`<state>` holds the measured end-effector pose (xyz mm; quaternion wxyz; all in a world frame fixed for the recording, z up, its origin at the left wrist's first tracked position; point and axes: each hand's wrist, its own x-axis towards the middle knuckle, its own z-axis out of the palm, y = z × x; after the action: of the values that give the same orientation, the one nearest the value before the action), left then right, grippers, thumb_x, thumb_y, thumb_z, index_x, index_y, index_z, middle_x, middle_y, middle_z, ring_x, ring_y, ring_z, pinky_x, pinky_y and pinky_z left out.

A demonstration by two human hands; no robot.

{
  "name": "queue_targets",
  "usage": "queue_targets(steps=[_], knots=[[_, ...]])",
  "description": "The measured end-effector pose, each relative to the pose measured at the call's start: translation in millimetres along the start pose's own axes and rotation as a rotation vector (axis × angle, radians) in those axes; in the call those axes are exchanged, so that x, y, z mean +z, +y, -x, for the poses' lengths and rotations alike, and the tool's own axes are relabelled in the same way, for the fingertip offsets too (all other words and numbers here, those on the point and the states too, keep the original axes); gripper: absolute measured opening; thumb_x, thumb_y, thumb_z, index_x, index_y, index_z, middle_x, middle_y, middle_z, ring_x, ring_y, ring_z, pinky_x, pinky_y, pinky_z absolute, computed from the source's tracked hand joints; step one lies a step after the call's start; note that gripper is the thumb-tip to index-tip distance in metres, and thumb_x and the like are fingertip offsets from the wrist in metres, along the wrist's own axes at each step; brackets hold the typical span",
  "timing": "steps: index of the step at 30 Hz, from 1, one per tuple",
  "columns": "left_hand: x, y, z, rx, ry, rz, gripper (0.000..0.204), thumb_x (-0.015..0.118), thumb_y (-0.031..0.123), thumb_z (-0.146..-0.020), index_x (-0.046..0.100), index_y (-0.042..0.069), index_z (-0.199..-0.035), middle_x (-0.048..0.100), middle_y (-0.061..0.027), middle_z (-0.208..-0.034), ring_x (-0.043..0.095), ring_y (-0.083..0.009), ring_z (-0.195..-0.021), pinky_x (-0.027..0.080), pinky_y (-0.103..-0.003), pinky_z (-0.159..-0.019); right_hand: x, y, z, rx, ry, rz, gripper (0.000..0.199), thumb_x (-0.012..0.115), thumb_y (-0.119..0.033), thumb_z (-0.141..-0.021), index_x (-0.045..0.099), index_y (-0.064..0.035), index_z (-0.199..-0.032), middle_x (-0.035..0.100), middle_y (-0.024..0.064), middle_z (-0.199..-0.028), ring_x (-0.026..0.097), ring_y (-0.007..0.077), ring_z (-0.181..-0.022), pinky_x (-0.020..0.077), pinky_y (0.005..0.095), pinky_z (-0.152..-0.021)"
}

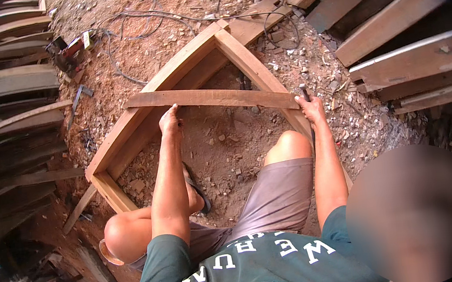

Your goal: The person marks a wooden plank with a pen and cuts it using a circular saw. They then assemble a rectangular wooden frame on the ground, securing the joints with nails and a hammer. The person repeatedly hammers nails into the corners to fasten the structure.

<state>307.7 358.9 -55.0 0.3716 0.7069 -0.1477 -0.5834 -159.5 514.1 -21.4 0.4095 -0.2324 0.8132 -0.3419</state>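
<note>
A slightly curved wooden slat (215, 97) lies across the two sides of a large wooden frame (173, 69) on the ground. With closed fingers, my left hand (170, 122) grips the slat's near edge, left of its middle. My right hand (313, 110) is at the slat's right end, closed around a thin dark rod-like tool (304, 92). That tool's head pokes out above my fingers, and its exact kind is unclear. The frame's beams meet in a corner at the far side, and my bent legs are at its near part.
Stacked curved timbers (10, 85) line the left, and thick planks (399, 46) jut in from the right. Behind the frame a dark cable (167, 15) winds over wood chips and rubble. A red and black power tool (72, 50) lies far left. A round blur covers the lower right.
</note>
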Motion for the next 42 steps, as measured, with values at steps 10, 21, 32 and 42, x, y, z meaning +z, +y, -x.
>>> queue_targets(steps=[10,21,32,42], knots=[[6.0,-0.1,27.1,0.066,0.029,-0.002,0.02,0.074,0.026,-0.093,0.073,0.007,-0.099,0.065,-0.0007,-0.085,0.056,-0.0129,-0.069,0.045,-0.03,-0.055,-3.4,-10.3,11.8,0.069,-0.024,0.073,0.036,0.08,-0.039,-0.086,0.073,-0.005,-0.095,0.057,-0.0027,-0.068,0.053,0.0082,-0.054,0.0426,0.0261,-0.046],[12.4,1.4,32.8,0.125,0.011,-0.079,0.024,0.075,0.03,-0.091,0.072,0.006,-0.092,0.063,-0.0021,-0.076,0.052,-0.0139,-0.056,0.044,-0.032,-0.051,-11.3,-9.0,10.1,0.068,-0.053,-0.024,0.029,0.082,-0.031,-0.085,0.069,-0.0069,-0.091,0.055,-0.0041,-0.066,0.047,0.0066,-0.049,0.0353,0.0238,-0.042],[5.4,-3.8,17.7,0.011,0.011,0.052,0.018,0.078,0.027,-0.09,0.067,0.012,-0.089,0.049,0.0024,-0.071,0.044,-0.0129,-0.053,0.039,-0.03,-0.047,-12.0,-13.4,7.1,0.052,-0.067,0.074,0.031,0.082,-0.035,-0.085,0.07,-0.0062,-0.082,0.06,-0.0008,-0.062,0.052,0.0075,-0.05,0.0388,0.0256,-0.044],[-4.5,-3.3,17.3,-0.106,-0.069,0.244,0.018,0.081,0.024,-0.089,0.07,0.011,-0.096,0.04,0.0078,-0.061,0.035,-0.0059,-0.049,0.035,-0.023,-0.05,-20.1,-12.4,3.8,0.087,-0.149,0.089,0.031,0.08,-0.033,-0.087,0.07,-0.0037,-0.089,0.059,-0.0014,-0.064,0.051,0.0071,-0.051,0.0404,0.0252,-0.045]])
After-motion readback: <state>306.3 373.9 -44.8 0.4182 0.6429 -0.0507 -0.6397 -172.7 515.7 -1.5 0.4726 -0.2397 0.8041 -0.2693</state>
